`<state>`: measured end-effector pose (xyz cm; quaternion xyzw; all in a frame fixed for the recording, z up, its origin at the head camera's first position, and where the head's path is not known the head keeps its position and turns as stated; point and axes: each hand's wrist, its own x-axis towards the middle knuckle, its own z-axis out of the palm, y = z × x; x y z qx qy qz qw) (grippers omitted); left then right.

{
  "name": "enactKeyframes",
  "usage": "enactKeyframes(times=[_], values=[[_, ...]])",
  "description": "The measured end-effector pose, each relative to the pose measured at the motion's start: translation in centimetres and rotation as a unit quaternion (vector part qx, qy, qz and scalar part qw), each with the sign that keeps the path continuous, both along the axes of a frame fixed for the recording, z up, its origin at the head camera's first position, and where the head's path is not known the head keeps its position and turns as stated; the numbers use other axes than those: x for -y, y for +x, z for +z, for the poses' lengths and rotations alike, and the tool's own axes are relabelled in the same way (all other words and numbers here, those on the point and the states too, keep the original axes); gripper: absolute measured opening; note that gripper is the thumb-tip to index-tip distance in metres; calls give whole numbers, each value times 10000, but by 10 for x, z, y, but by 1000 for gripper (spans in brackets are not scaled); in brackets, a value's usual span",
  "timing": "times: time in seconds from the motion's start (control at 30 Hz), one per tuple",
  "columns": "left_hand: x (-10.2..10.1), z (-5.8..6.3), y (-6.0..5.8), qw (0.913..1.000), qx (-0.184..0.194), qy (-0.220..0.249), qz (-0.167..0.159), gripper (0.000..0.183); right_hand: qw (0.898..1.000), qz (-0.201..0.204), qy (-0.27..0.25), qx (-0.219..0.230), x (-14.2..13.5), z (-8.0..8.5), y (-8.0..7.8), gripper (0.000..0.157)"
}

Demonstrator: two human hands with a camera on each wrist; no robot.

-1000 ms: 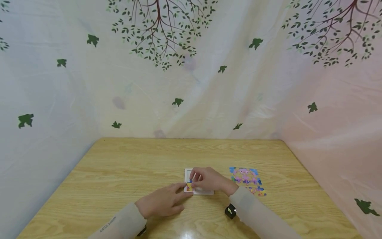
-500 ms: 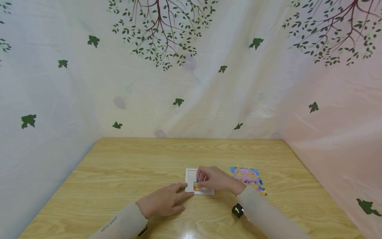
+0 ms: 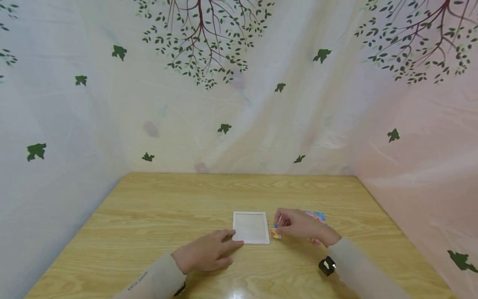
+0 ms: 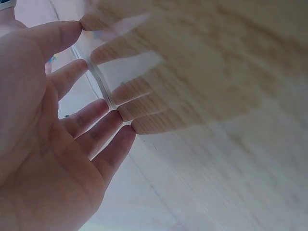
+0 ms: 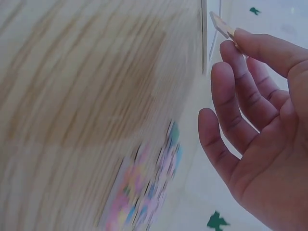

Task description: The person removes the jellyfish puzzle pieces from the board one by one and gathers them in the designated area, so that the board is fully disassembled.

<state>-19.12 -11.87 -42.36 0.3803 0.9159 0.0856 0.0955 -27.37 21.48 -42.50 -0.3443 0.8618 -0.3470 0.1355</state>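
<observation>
My right hand (image 3: 300,225) pinches a small yellow and blue jigsaw puzzle piece (image 3: 275,234) between thumb and fingers, just off the right side of a white square frame (image 3: 267,229). The right wrist view has the piece (image 5: 219,24) edge-on at the thumb tip, the other fingers loosely bent. At the frame's lower left corner, my left hand (image 3: 205,251) rests with spread fingers touching the border. In the left wrist view the left hand's fingers (image 4: 113,149) are nearly straight, their tips on the glossy surface. Only the frame's plain pale inside shows.
More puzzle pieces (image 3: 317,216), pink and blue, lie on the wooden table (image 3: 168,199) to the right, partly hidden behind my right hand and wrist. They appear blurred, as assembled or closely laid pieces (image 5: 144,187), in the right wrist view. A leaf-printed curtain (image 3: 179,124) surrounds the table.
My right hand has moved right with the pinched puzzle piece, from over the frame's lower left part to outside its right edge. The left hand has stayed at the frame's corner.
</observation>
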Motion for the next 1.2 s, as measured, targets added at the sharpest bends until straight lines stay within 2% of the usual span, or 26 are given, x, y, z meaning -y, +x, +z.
enactKeyframes(times=[0.27,0.53,0.77,1.2], values=[[1,-1,-1,9999,63,88,-49,52,9990,-115,-205,386,-40,1,3,16],[0,-3,-2,9999,81,82,-39,52,9982,-29,-166,580,-58,3,6,18],[1,-2,-2,9999,5,60,-89,52,9953,48,-57,961,-63,-1,5,16],[1,-3,-1,10000,11,64,-55,52,9952,90,-97,972,-61,-7,0,16]])
